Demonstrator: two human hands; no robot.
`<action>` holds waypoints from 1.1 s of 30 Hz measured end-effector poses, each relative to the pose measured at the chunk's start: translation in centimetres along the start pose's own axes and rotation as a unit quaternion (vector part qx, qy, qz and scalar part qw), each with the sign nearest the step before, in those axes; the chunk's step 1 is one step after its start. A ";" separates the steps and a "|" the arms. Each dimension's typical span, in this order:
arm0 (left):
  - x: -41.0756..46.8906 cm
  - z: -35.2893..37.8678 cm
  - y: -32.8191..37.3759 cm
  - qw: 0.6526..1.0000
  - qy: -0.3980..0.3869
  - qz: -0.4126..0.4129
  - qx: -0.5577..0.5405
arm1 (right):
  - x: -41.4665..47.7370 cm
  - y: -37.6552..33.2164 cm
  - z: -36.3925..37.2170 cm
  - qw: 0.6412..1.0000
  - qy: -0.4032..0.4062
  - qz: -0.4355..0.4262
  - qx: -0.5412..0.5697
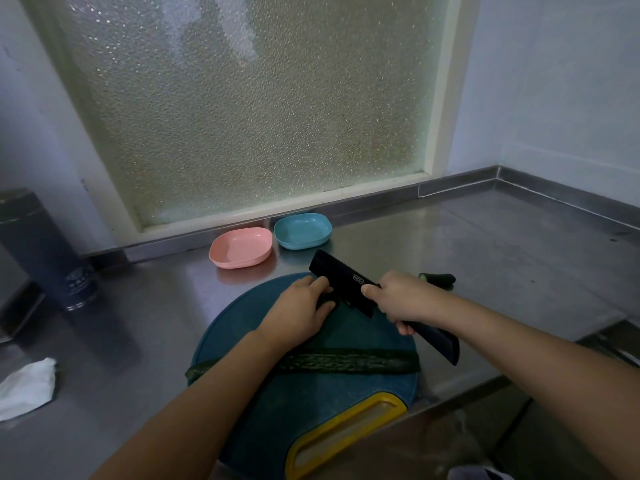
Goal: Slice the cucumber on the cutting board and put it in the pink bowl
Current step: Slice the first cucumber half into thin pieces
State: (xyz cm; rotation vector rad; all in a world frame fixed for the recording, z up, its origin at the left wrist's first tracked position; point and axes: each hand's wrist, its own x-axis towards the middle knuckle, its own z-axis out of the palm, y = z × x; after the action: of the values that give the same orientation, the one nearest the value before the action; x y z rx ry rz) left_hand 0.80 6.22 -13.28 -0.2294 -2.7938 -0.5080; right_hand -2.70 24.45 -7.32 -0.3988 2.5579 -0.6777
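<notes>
Right hand [401, 299] grips knife [341, 280] — left hand [298, 313] pins cucumber piece [325, 300].

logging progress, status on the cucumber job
Right hand grips black knife. Left hand steadies dark cucumber piece on round blue cutting board. Pink plastic bowl empty. Nothing blocking.

Stainless steel counter [485, 244] carries a round blue cutting board [311, 410] at lower centre. Pink bowl [239, 263] and blue bowl [301, 244] stand above it. Cucumber stub [438, 279] at right; dark flask [45, 251] and white cloth [26, 388] at left.
</notes>
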 end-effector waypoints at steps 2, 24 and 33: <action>0.0 0.0 0.0 1.000 -0.001 -0.001 0.000 | 0.1 -0.2 0.1 1.000 0.004 -0.003 -0.007; -0.1 0.1 0.1 1.000 -0.001 -0.009 0.001 | -0.8 0.5 0.5 0.999 0.029 -0.020 -0.027; -0.1 0.0 0.1 1.000 -0.001 -0.008 -0.002 | 0.1 0.2 0.1 1.000 0.013 -0.013 -0.016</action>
State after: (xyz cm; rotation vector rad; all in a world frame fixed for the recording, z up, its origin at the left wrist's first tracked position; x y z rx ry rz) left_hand 0.91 6.28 -13.28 -0.2103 -2.7995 -0.5182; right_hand -2.75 24.53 -7.55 -0.4386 2.5941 -0.6563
